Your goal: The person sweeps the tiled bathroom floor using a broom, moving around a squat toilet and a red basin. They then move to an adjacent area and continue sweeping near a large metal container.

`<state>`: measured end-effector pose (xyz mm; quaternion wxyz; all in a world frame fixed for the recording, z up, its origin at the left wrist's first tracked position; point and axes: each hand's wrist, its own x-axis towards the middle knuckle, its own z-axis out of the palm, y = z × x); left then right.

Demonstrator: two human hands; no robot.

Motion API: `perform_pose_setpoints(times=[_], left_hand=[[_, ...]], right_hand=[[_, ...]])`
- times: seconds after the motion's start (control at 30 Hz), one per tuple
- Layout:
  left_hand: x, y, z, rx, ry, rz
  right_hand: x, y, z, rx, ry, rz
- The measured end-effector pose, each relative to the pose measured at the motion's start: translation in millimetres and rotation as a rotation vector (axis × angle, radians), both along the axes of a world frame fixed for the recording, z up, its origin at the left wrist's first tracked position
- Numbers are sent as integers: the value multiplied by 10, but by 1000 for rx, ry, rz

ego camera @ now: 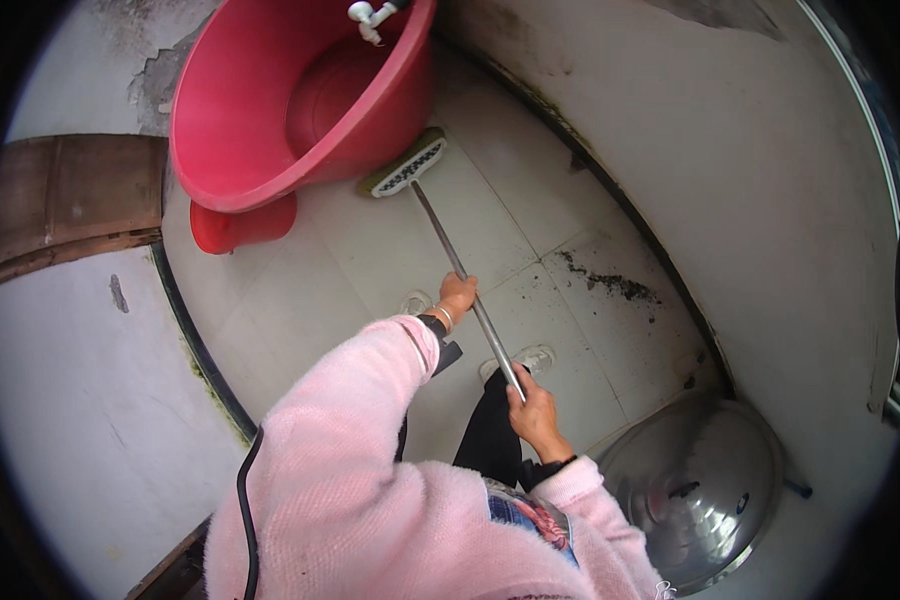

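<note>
A long-handled broom (411, 165) reaches away from me across the tiled floor (330, 277). Its wide head, with a checkered top and greenish bristles, lies against the base of a large red plastic tub (229, 127). My left hand (459, 294) is wrapped around the middle of the metal handle, with a bracelet at the wrist. Nearer my body, my right hand (534, 412) grips the handle close to its end. Dark loose dirt (622, 286) is scattered on the tiles to the right of the handle.
A smaller red bucket (247, 225) sits partly under the tub's rim. A white plastic tap (371, 19) juts over the tub. A shiny domed metal lid (690, 495) leans at the lower right, near the stained wall (757, 187). At left is a brown wooden panel (82, 191).
</note>
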<state>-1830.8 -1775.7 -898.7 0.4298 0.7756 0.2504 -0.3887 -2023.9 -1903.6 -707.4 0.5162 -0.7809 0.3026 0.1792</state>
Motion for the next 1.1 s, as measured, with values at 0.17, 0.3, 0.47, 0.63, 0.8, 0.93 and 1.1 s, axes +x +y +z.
perform_pose_setpoints(times=[0.17,0.3,0.47,0.63,0.8,0.93,1.1], left_hand=[[-253,174,64,-59,239,-187],[-1032,65,636,-380,563,-45],[-979,573,1163,-521,717,109],[-455,1558,991,-361,523,325],[-299,1905,595,-217,382,187],[-992,917,625,-342,269,218],[-1956,-240,1363,-638,632,178]], right_hand=[[-116,409,204,-15,-2,29],[-615,462,1175,-141,193,28],[-338,633,1724,-116,378,127],[401,1077,1161,-177,136,463],[723,1257,586,-185,33,551],[112,741,933,-289,174,541],[-1066,255,1805,-261,116,256]])
